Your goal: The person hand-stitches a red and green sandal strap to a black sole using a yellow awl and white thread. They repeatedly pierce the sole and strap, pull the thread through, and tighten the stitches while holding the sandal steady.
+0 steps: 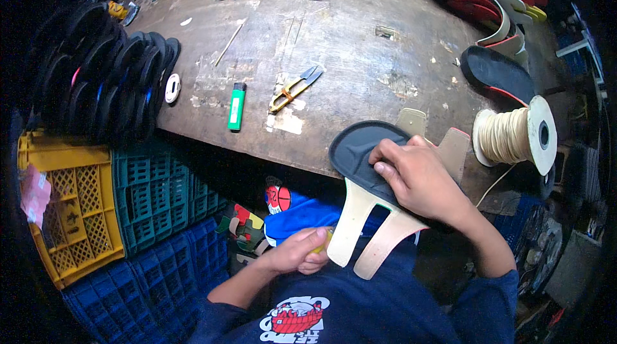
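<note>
A black sandal footbed (360, 145) with beige straps (348, 235) lies over the table's front edge. Two straps hang down toward my body, and more beige strap ends (412, 120) stick out on the far side. My right hand (421, 177) rests on the footbed with curled fingers, gripping it from above; its fingertips are partly hidden. Lower and to the left, in front of my dark blue shirt, my left hand (301, 253) is closed around something yellow, perhaps a handle, of which only a sliver shows beside the straps.
On the wooden table (347, 48) lie yellow-handled thread snips (295, 89), a green lighter (237, 107) and a spool of cream cord (508, 135). Black soles (96, 74) are stacked left, more footbeds (495, 71) right. Yellow (74, 206) and blue crates (148, 273) stand lower left.
</note>
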`<state>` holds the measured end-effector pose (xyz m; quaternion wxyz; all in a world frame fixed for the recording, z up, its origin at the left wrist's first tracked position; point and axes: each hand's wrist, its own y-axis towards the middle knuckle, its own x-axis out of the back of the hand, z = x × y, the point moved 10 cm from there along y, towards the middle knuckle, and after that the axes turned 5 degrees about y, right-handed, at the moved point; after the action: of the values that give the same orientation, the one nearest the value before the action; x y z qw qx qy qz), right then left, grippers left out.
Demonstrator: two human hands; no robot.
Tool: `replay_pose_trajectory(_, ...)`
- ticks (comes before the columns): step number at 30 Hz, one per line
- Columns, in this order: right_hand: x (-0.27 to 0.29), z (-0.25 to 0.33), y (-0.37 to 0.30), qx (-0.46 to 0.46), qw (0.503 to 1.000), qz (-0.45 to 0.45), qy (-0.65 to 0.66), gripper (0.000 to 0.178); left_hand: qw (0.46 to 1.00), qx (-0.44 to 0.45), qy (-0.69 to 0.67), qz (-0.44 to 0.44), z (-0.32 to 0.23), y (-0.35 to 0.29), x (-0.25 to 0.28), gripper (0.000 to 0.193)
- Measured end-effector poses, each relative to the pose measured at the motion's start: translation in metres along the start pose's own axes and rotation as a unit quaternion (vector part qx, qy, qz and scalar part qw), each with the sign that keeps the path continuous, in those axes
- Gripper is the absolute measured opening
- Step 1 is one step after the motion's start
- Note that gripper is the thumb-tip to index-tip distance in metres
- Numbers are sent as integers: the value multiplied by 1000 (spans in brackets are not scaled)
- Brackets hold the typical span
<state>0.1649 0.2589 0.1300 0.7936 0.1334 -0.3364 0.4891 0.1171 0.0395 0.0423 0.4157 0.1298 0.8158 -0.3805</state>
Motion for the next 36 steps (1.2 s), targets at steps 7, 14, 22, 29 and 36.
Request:
replay_pose_trajectory(7, -1, 6, -3, 38, 989, 132, 48, 73, 828, -93, 552, -21, -75, 23, -11, 34)
replay_pose_trajectory(14, -5, 10, -12, 99, 994, 14, 36, 30, 642, -38, 765, 32, -75, 22, -47, 28)
replay_pose_trajectory(22, -23, -49, -13, -126, 822, -37, 554, 44, 646, -487, 543, -225, -170, -9, -66, 36)
replay_pose_trajectory(29, -10, -64, -20, 10, 855, -187, 483, 27, 656, -539, 472, -239, -192, 13, -60, 38)
replay_pose_trajectory(36, 1, -33, -19, -2, 854, 6, 520, 21, 562, -557, 540, -286, -187, -6, -65, 31)
